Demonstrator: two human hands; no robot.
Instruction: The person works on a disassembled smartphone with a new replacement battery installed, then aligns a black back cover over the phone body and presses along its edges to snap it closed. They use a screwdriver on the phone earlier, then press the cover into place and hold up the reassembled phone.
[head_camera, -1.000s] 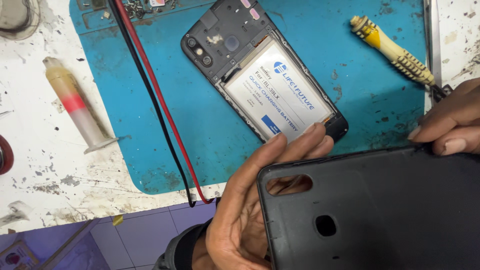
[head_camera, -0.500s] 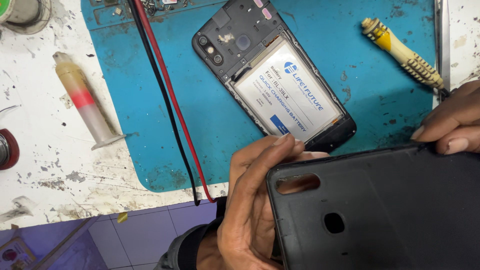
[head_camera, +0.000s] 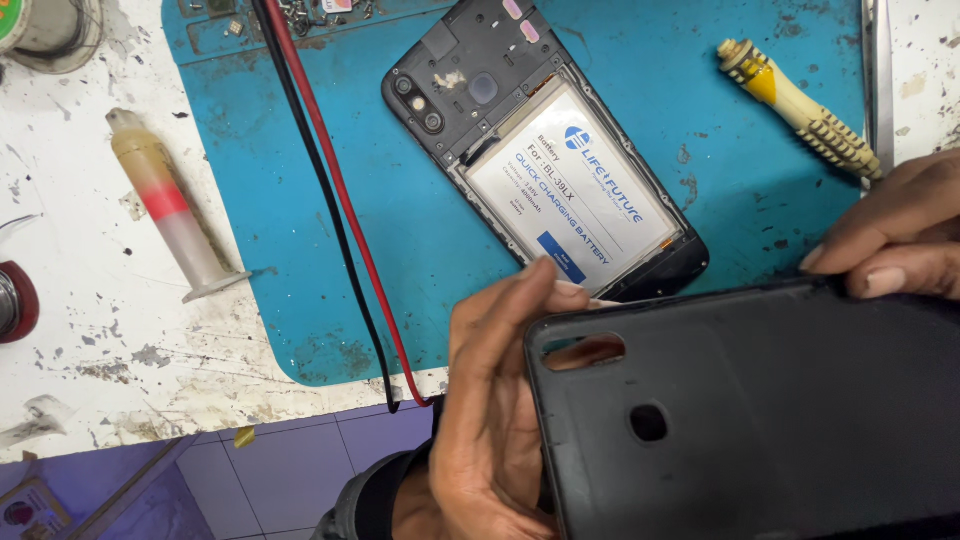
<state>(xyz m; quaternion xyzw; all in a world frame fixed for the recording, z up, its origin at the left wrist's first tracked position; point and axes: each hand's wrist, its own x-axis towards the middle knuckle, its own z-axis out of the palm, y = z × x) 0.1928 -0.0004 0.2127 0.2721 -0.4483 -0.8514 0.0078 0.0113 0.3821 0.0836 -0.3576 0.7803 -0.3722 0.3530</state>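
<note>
over blue mat (head_camera: 620, 40), left hand (head_camera: 495, 420) and half-cropped right hand (head_camera: 895, 235) grip black back cover (head_camera: 760, 420), edge cut off.

**Back cover held above an opened phone**

A black phone back cover (head_camera: 760, 410), with an oblong cutout and a small rounded hole, is gripped at its left edge by the left hand (head_camera: 490, 420) and at its upper right edge by the right hand (head_camera: 890, 240). Behind it, an opened phone (head_camera: 540, 150) with a white battery exposed is laid face down on a blue mat (head_camera: 420, 230). A yellow-handled screwdriver (head_camera: 800, 108), red and black wires (head_camera: 330, 200) and a syringe (head_camera: 170, 205) are seen nearby.
</note>
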